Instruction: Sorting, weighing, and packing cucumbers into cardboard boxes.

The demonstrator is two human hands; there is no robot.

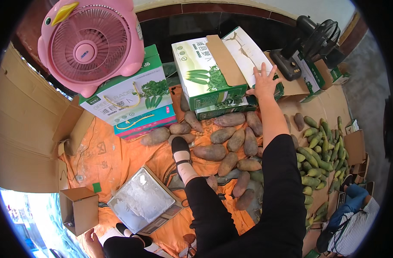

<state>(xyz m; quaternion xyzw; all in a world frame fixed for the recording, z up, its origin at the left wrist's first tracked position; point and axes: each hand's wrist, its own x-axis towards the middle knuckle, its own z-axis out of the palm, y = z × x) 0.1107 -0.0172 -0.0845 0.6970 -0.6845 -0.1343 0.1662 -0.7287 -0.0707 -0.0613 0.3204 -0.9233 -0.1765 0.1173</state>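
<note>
My right hand (264, 81) reaches far forward with its fingers spread. It rests on the edge of a white and green carton (244, 47) that lies behind another green carton with an open brown flap (205, 71). It holds nothing. My left hand (92, 240) is low at the bottom left, flat by my knee and next to a small cardboard box (79, 208), and is empty too. Several brown tubers (226, 146) lie on the orange sheet (106, 159) between my outstretched leg and the cartons.
A pile of green vegetables (319, 159) lies at the right. A scale with a plastic-covered pan (140, 200) sits by my left leg. A pink fan (91, 43) stands on stacked cartons (132, 103), a black fan (312, 38) at the back right. Another person (351, 219) crouches at the lower right.
</note>
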